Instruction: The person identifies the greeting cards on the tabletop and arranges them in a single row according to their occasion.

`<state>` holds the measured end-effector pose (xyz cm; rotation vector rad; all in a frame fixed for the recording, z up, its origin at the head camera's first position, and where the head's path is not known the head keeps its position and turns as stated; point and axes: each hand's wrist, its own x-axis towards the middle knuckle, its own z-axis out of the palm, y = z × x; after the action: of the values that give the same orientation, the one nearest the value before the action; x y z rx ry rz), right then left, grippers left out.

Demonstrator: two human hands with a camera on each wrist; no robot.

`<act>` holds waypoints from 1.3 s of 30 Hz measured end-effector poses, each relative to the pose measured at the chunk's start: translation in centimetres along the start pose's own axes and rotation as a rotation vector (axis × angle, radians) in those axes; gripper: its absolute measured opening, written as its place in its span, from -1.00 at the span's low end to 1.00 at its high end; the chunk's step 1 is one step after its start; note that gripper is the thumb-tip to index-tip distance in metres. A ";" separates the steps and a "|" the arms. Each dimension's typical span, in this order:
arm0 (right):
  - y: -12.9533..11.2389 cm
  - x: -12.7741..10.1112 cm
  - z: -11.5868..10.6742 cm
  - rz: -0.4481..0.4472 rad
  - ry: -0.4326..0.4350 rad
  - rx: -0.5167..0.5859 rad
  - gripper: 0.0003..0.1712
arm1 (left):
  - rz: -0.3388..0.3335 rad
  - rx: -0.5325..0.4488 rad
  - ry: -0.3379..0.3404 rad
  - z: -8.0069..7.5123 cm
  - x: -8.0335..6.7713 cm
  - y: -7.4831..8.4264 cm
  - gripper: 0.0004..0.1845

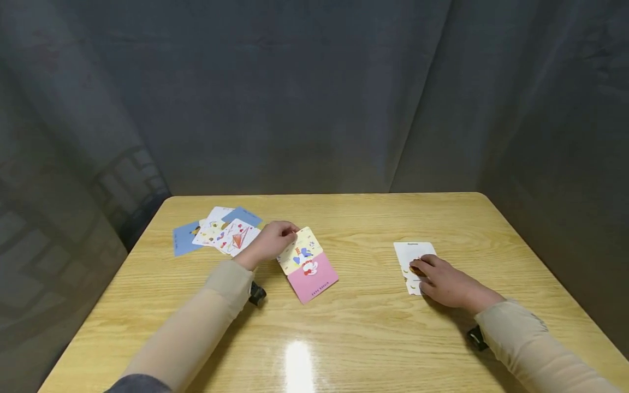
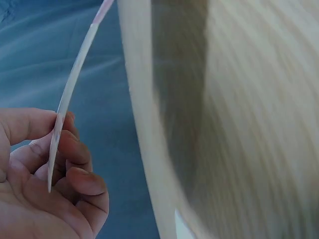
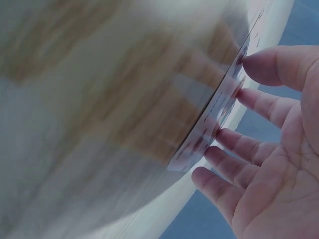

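Left hand pinches the pink-and-yellow card by its top-left corner, thumb on one face and fingers curled behind. The left wrist view shows the card edge-on and bowed, so it appears raised off the wooden table at the gripped end. It sits just right of the loose card spread, roughly midway between that spread and the white card.

Right hand rests on the white card, well right of the spread. Its fingers are nearly straight, tips touching the card face, holding it flat and not grasping it.

Judgement: the step in hand looks like carrying the pinched card rightward. To do it well, keep the pinch light at the corner to limit the bow, lift clear of the table before travel, and keep the right fingertips pinning the white card so it doesn't skate on the glossy top.
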<state>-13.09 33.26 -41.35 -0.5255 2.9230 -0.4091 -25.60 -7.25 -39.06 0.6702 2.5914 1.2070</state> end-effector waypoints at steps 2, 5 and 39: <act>0.2 -0.1 0.0 -0.004 0.000 -0.001 -0.49 | 0.011 0.010 -0.011 0.6 0.5 0.1 -0.72; 0.4 -0.2 0.0 -0.008 0.003 -0.001 -0.49 | 0.014 0.013 -0.035 1.8 1.4 0.5 -0.73; 0.6 -0.4 0.7 -0.017 0.048 0.004 -0.49 | 0.084 0.611 -0.508 6.9 0.4 4.6 -0.05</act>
<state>-12.77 33.76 -42.13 -0.5476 2.9648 -0.4358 -21.99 0.15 -40.02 1.0384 2.4682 0.1748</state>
